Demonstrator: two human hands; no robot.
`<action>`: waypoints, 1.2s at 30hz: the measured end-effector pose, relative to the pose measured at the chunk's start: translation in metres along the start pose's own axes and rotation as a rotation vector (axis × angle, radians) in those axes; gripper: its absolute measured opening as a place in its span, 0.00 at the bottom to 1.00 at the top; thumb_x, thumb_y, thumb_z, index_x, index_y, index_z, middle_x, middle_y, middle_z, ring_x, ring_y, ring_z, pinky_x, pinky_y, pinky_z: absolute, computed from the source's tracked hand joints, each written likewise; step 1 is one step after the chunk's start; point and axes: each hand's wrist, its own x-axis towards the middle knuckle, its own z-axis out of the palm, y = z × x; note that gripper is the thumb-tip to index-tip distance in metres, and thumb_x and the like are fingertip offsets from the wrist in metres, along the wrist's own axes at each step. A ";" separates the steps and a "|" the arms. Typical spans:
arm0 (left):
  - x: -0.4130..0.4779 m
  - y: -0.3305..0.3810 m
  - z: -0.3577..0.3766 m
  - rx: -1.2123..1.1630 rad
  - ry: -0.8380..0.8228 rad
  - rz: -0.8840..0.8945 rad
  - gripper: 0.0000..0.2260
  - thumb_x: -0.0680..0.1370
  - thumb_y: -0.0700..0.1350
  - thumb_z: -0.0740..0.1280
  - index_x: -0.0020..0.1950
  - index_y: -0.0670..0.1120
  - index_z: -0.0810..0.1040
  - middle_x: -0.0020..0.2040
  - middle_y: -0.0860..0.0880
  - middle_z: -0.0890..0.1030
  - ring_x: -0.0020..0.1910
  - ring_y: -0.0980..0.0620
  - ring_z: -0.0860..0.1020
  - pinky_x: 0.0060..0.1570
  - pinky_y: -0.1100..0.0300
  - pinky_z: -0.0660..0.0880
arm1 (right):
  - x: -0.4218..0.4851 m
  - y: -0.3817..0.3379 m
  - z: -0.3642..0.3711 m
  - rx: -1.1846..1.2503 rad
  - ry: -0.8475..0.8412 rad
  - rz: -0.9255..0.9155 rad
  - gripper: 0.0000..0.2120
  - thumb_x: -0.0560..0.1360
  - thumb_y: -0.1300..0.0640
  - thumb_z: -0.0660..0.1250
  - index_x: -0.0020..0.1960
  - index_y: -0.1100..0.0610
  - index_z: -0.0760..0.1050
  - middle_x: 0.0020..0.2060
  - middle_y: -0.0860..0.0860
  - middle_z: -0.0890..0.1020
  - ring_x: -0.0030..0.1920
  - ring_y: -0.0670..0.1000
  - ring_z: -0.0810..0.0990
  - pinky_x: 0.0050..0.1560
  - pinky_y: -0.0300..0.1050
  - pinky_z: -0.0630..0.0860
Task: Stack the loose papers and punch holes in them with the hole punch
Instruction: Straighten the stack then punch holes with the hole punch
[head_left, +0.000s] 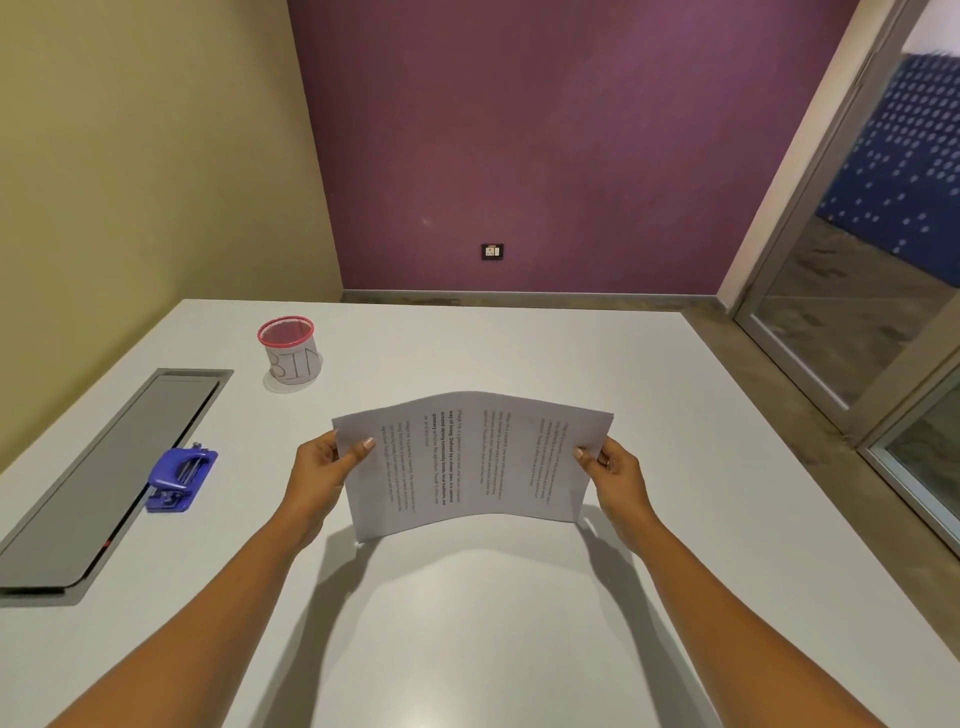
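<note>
— Head camera first: what are your hands doing?

— Your left hand (324, 470) and right hand (615, 470) each pinch an end of the papers (470, 460), thumbs on the printed face, the other fingers curled behind the sheets.

— Where are the papers, then?

— Held up over the middle of the white table (519, 623), lifted clear enough to throw a shadow beneath, and bowed upward through the middle (the text runs sideways to you).

— And the hole punch?

— The blue hole punch (179, 478) sits well to your left on the table, just beside the grey cable hatch (104, 483), apart from both hands. Beyond it, nearer the wall, stands a mesh cup (288, 353) with a red rim and a paper label.
</note>
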 end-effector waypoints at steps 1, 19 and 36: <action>0.000 0.000 0.000 -0.001 0.000 0.002 0.05 0.76 0.39 0.66 0.46 0.49 0.79 0.44 0.51 0.82 0.43 0.52 0.80 0.46 0.59 0.76 | 0.000 -0.002 0.000 0.015 0.003 0.002 0.10 0.78 0.64 0.60 0.58 0.60 0.73 0.47 0.50 0.80 0.45 0.44 0.78 0.36 0.27 0.76; 0.000 0.004 0.000 -0.005 0.007 0.040 0.06 0.75 0.39 0.66 0.45 0.49 0.80 0.37 0.56 0.84 0.40 0.56 0.81 0.45 0.60 0.76 | -0.001 -0.002 -0.003 0.000 0.030 0.005 0.11 0.76 0.63 0.64 0.57 0.58 0.74 0.47 0.48 0.80 0.47 0.46 0.79 0.43 0.35 0.75; 0.009 -0.013 0.007 -0.086 0.280 -0.060 0.04 0.76 0.39 0.65 0.49 0.41 0.79 0.27 0.57 0.81 0.28 0.60 0.76 0.31 0.69 0.73 | -0.014 0.045 0.010 -0.198 0.028 0.374 0.08 0.73 0.63 0.67 0.35 0.58 0.76 0.36 0.56 0.80 0.36 0.53 0.77 0.44 0.46 0.78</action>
